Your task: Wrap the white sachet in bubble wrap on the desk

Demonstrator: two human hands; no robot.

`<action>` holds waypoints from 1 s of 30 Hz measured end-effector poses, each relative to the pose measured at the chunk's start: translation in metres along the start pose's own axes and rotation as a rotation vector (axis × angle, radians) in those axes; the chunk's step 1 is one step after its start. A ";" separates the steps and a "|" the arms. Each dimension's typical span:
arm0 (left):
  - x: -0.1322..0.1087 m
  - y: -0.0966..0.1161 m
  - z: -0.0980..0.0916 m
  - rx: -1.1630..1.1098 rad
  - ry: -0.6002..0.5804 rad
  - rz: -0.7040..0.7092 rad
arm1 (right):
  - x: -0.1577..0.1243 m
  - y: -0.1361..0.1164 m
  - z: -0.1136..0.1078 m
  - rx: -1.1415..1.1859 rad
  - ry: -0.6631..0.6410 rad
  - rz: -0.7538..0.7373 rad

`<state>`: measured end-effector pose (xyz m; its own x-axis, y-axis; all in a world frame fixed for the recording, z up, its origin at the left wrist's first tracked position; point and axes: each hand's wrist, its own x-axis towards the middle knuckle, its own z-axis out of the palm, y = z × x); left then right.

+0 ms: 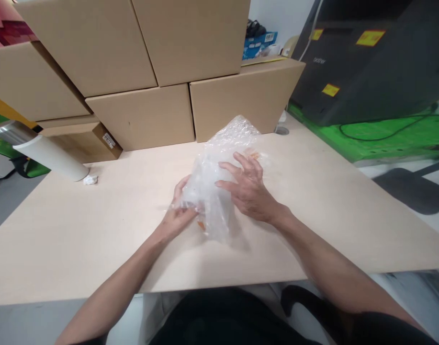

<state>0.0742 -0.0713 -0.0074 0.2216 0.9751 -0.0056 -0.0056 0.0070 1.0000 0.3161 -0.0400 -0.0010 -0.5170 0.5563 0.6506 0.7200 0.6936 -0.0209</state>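
While most of this view is just a pale wooden desk point(79, 239), the far side is pretty walled off: a stack of cardboard boxes point(143, 115) stands right behind the work spot, so there's not much room to go back that way. Off to the right is a big dark machine point(348, 67) with yellow labels, sitting over a bright green surface point(391, 139). A flatter brown carton point(75, 141) sits at the back left, with a white flask point(54, 158) with a metal cap in front of it and a little crumpled white scrap point(90, 180) by the flask's base.

The clear plastic wrap point(207, 177) is all bunched up near the middle of the desk, between the two hands, with a bit of orange showing low down.

As for the hands, the left hand point(178, 211) has the lower left edge pinched between thumb and fingers, partly covered by film. The right hand point(248, 189) is open over the right side, fingers spread and bent; can't tell how firmly they touch it.
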 end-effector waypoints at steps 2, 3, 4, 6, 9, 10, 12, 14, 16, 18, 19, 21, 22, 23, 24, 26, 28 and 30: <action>0.003 0.009 -0.001 0.034 0.055 0.040 | -0.001 0.005 0.004 -0.001 0.044 0.004; 0.005 0.014 -0.001 0.043 0.083 0.037 | 0.000 0.008 0.004 -0.006 0.085 0.017; 0.007 0.017 -0.001 0.049 0.110 0.029 | 0.000 0.011 0.004 -0.016 0.137 0.039; 0.009 0.020 -0.002 0.065 0.162 0.024 | 0.003 0.015 0.002 -0.044 0.275 0.119; 0.009 0.017 -0.002 0.096 0.180 0.059 | 0.007 0.014 -0.005 -0.026 0.451 0.219; 0.008 0.015 -0.002 0.100 0.168 0.084 | 0.007 0.011 -0.007 0.016 0.454 0.213; 0.006 0.010 -0.002 0.109 0.128 0.138 | 0.007 0.003 -0.011 0.124 0.336 0.153; 0.005 0.008 -0.004 0.148 0.090 0.167 | 0.005 -0.006 -0.014 0.219 0.113 0.104; 0.005 0.008 -0.008 0.224 0.053 0.161 | 0.005 -0.013 -0.015 0.278 -0.103 0.101; 0.006 0.010 -0.014 0.314 0.005 0.167 | 0.005 -0.016 -0.014 0.304 -0.244 0.138; 0.006 0.011 -0.017 0.365 -0.019 0.184 | 0.005 -0.016 -0.013 0.301 -0.274 0.172; 0.008 0.013 -0.023 0.476 -0.069 0.238 | 0.007 -0.015 -0.010 0.290 -0.281 0.233; 0.008 0.013 -0.024 0.526 -0.095 0.275 | 0.007 -0.014 -0.008 0.290 -0.272 0.244; 0.008 0.014 -0.026 0.567 -0.128 0.315 | 0.007 -0.013 -0.007 0.292 -0.263 0.233; 0.007 0.014 -0.026 0.592 -0.166 0.354 | 0.006 -0.013 -0.005 0.296 -0.262 0.201; 0.005 0.015 -0.024 0.617 -0.242 0.417 | 0.005 -0.015 -0.002 0.284 -0.279 0.120; 0.003 0.016 -0.019 0.636 -0.288 0.427 | 0.003 -0.017 0.000 0.262 -0.284 0.081; 0.001 0.018 -0.016 0.644 -0.287 0.401 | 0.003 -0.018 0.000 0.272 -0.239 0.101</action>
<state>0.0587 -0.0665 0.0107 0.5636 0.7811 0.2689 0.4052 -0.5451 0.7339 0.3015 -0.0506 0.0012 -0.5662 0.6973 0.4396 0.6403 0.7079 -0.2981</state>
